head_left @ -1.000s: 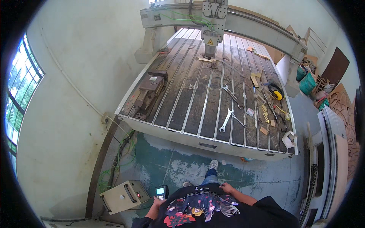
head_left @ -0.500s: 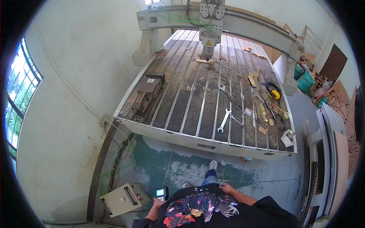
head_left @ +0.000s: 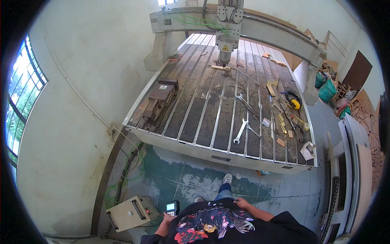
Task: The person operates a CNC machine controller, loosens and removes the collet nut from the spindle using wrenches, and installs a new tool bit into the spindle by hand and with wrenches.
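A black handheld controller [head_left: 172,208] with a small lit screen is held in my left hand [head_left: 167,218], low in the view. Its keypad is partly covered, and the fingers wrap round its lower side. My right hand [head_left: 242,203] rests at waist height by the hem of my black printed shirt [head_left: 215,223]. Those fingers are curled closed; what they pinch, if anything, is too small to make out. Ahead stands a large slotted machine bed [head_left: 195,128], and the gantry's spindle [head_left: 225,52] hangs over its far part.
Wrenches [head_left: 241,131], yellow earmuffs [head_left: 293,101], a brown machine vise [head_left: 159,97] and small wood scraps lie on the bed. A beige control box [head_left: 132,213] with handles stands on the floor at left, near green cables [head_left: 131,173]. Boards [head_left: 359,162] lean at right.
The scene has shifted slightly down and right in the picture as the view moves. Both hands keep the same place and hold.
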Demonstrator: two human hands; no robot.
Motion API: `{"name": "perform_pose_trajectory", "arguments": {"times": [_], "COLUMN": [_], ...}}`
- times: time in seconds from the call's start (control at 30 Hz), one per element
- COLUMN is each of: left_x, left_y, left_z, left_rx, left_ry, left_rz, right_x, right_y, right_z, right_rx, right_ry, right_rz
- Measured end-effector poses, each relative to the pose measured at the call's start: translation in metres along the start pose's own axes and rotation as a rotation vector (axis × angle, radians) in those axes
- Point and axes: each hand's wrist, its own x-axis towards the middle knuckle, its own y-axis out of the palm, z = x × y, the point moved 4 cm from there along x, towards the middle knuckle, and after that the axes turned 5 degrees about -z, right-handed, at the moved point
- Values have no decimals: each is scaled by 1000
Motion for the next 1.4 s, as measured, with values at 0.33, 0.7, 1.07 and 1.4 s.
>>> {"name": "perform_pose_trajectory", "arguments": {"times": [0.33, 0.7, 1.07, 1.4], "left_x": [8, 6, -3, 28], "left_y": [4, 3, 1, 17], "left_z": [0, 3, -1, 18], "left_rx": [-48, -9, 26, 86], "left_ry": [18, 32, 28, 22], "left_rz": [22, 18, 44, 6], "right_x": [-1, 8, -16, -5], "right_y": [-1, -1, -13, -4], "right_z": [-3, -5, 22, 5], "right_rx": [-1, -66, -70, -64], "right_ry": [36, 29, 75, 67], "right_rz": [-22, 15, 34, -9]}}
